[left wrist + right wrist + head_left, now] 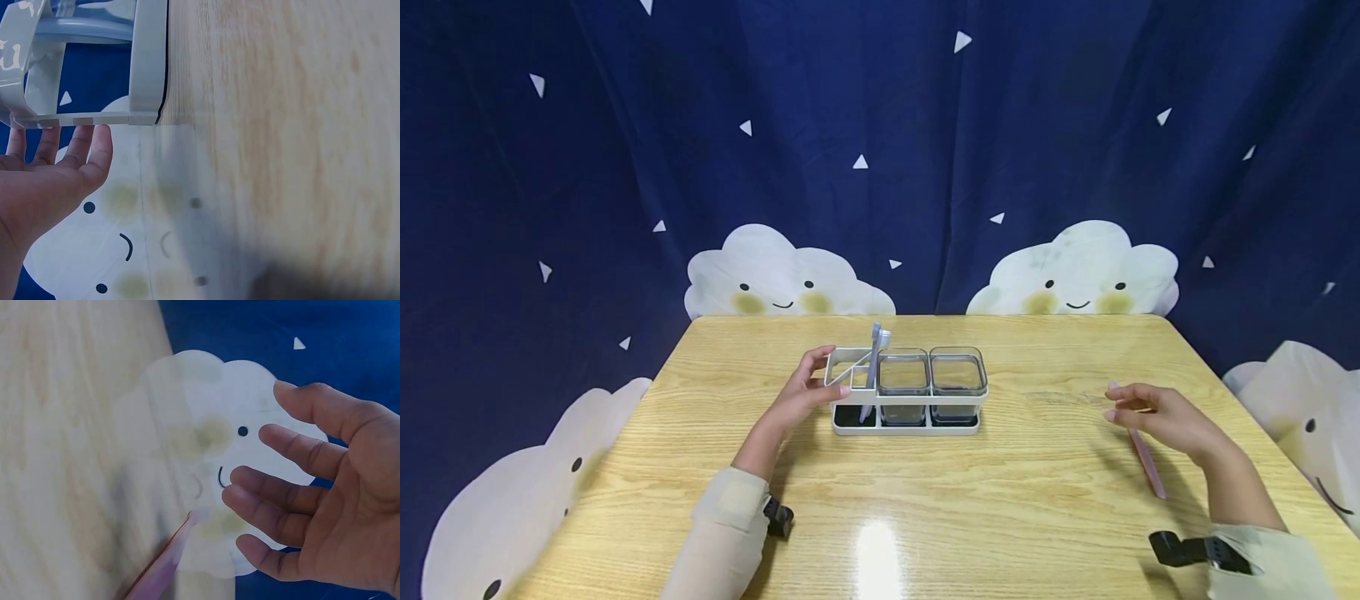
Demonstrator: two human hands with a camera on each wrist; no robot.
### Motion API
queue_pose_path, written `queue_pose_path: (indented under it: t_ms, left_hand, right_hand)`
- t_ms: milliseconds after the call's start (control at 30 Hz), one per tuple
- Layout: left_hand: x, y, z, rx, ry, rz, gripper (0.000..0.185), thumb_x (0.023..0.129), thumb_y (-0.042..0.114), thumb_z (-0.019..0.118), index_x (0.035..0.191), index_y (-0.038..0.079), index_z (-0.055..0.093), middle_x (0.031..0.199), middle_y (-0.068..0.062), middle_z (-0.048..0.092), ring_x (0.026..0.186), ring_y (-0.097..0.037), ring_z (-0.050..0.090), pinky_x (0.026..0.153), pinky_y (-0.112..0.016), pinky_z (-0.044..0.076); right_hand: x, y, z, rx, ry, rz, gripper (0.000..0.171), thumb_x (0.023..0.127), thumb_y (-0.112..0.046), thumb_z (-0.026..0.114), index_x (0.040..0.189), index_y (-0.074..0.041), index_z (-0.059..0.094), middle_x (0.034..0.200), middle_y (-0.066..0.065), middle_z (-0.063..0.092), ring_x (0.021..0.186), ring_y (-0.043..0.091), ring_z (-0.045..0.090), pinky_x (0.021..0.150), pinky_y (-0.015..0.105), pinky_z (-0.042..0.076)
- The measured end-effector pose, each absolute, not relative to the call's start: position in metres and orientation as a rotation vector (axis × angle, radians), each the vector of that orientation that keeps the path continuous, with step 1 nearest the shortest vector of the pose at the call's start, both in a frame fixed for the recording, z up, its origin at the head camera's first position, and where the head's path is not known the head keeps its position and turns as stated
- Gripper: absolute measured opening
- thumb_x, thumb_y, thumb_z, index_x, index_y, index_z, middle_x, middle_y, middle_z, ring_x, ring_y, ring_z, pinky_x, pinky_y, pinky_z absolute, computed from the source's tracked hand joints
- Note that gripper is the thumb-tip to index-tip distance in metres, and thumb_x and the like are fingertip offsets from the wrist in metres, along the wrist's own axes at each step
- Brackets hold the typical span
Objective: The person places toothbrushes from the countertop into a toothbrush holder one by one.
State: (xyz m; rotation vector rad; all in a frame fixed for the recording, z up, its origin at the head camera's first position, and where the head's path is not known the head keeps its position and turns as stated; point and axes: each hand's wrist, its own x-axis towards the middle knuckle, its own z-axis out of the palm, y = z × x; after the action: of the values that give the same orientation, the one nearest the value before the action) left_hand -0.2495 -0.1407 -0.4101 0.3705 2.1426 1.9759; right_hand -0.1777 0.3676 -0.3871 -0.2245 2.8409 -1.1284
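Observation:
A white toothbrush holder stands on the table, with a grey-blue toothbrush leaning upright in its left section. Two clear square cups, a left cup and a right cup, fill the other sections. My left hand holds the holder's left end, thumb at the front and fingers towards the back; in the left wrist view its fingertips meet the holder's end. Over a slim pink toothbrush lying on the table hovers my right hand, fingers loosely bent and apart from it in the right wrist view.
The wooden table reaches back to a dark blue curtain with white triangles and smiling clouds. A black wrist camera sits on the left sleeve, another black camera on the right.

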Motion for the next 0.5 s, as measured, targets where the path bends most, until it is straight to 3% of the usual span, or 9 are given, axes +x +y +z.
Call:
queue_pose_path:
  t_ms: [200,500]
  left_hand:
    - [-0.243,-0.139,-0.401,0.381,2.156,1.960,0.076,0.082,0.005,0.067,0.144,0.008,0.024,0.138,-0.023,0.029,0.099,-0.025,0.045,0.080,-0.034,0.043]
    - [-0.258,-0.143,-0.426,0.399,2.160,1.994,0.075,0.080,0.010,0.072,0.142,0.018,0.030,0.138,-0.018,0.032,0.102,-0.028,0.046,0.082,-0.035,0.043]
  right_hand:
    - [-0.177,0.373,-0.397,-0.171,2.831,-1.113,0.048,0.091,-0.027,0.062,0.123,0.008,0.052,0.105,0.016,0.061,0.091,0.021,0.056,0.072,0.030,0.045]
    - [-0.175,0.383,-0.405,-0.011,2.797,-1.102,0.053,0.092,-0.026,0.059,0.124,0.014,0.048,0.106,0.023,0.061,0.094,0.029,0.056,0.075,0.039,0.045]
